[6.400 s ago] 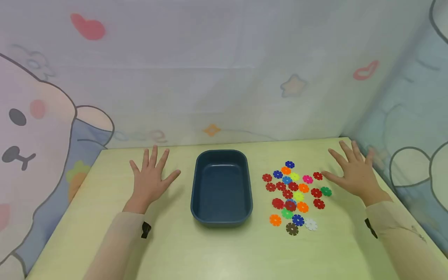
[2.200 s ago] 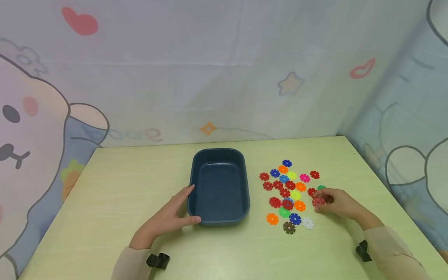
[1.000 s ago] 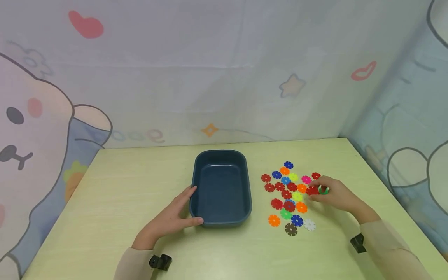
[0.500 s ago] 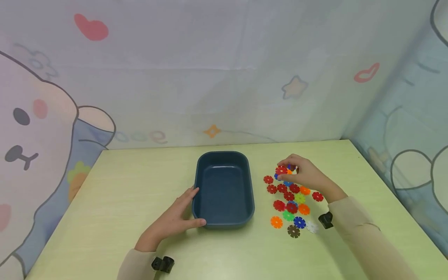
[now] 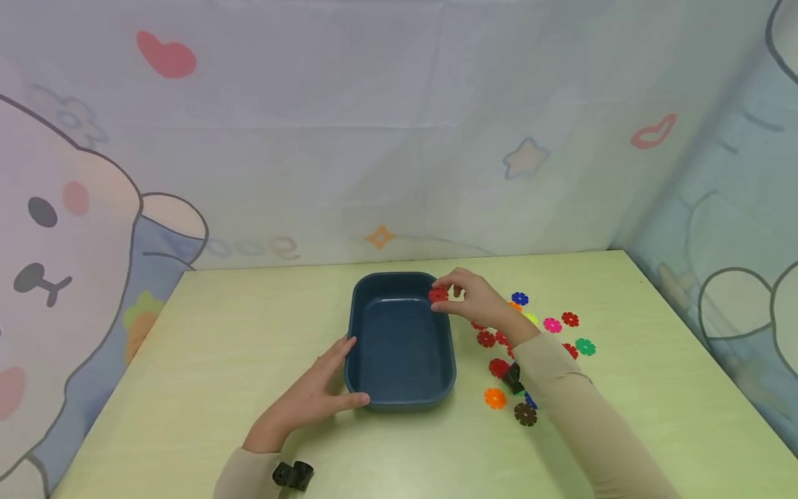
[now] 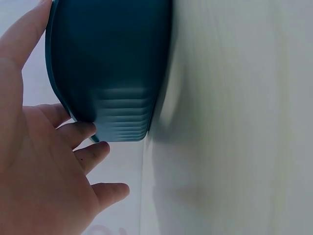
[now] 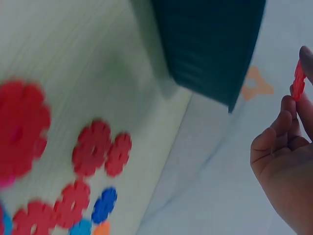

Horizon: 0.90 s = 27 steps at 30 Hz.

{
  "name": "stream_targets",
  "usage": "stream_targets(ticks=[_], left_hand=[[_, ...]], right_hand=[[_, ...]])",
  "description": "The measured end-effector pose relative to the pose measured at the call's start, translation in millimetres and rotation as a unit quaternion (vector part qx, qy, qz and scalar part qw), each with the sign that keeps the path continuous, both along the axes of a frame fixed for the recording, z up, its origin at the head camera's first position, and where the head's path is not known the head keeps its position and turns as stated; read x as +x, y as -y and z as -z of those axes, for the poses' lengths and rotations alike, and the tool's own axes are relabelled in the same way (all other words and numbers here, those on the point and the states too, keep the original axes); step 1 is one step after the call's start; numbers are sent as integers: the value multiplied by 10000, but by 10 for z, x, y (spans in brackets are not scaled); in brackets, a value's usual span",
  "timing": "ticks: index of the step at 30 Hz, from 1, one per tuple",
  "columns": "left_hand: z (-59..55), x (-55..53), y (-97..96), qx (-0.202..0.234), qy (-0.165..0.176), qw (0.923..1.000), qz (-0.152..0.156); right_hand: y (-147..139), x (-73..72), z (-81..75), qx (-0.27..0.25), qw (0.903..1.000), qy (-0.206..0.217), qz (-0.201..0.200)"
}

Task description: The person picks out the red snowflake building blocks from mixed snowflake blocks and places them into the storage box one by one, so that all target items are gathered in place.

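Note:
In my right hand [image 5: 476, 299] a red snowflake-shaped plastic disc [image 5: 438, 296] is pinched between thumb and fingers. It is above the far right corner of a dark blue rectangular tray [image 5: 349, 326]. The right wrist view catches the same disc [image 7: 299, 82] edge-on, at the right border. My left hand [image 5: 305, 395] rests against the tray's near left corner, fingertips on the left rim and thumb at the front. In the left wrist view the fingers [image 6: 93, 154] lie loosely spread beside the tray wall [image 6: 120, 115].
Several coloured snowflake discs lie right of the tray, among them an orange one [image 5: 495, 398], a brown one [image 5: 526, 414] and a green one [image 5: 584, 346]. My right forearm [image 5: 580, 409] hides part of them. A printed curtain [image 5: 312, 138] hangs behind the table [image 5: 237, 326].
My right hand picked up a red disc at the right side of the scattered discs and carried it left to the tray. My left hand went from spread beside the tray to touching it.

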<state>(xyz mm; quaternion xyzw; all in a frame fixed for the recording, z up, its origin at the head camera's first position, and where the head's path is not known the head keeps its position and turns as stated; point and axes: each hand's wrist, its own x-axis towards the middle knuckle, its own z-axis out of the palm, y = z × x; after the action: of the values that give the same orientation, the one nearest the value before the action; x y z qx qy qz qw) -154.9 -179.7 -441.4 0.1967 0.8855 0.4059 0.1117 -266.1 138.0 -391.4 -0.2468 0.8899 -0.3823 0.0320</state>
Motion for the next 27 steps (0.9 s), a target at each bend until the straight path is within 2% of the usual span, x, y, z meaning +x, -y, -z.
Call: stream_targets(ticks=[5, 10, 15, 20, 27], left_hand=[[-5, -6, -2, 66, 56, 9999, -58], [-1, -2, -10, 96, 106, 9999, -66], [1, -1, -12, 126, 68, 9999, -32], [2, -6, -5, 130, 30, 9999, -39], [2, 0, 4, 229, 174, 9996, -81]], right_hand=[[307, -100, 78, 43, 9997, -165, -169], [514, -136, 140, -122, 9995, -216, -209], [631, -143, 209, -155, 9998, -8, -116], [724, -167, 240, 69, 9999, 97, -77], [797, -187, 271, 360, 9992, 134, -101]])
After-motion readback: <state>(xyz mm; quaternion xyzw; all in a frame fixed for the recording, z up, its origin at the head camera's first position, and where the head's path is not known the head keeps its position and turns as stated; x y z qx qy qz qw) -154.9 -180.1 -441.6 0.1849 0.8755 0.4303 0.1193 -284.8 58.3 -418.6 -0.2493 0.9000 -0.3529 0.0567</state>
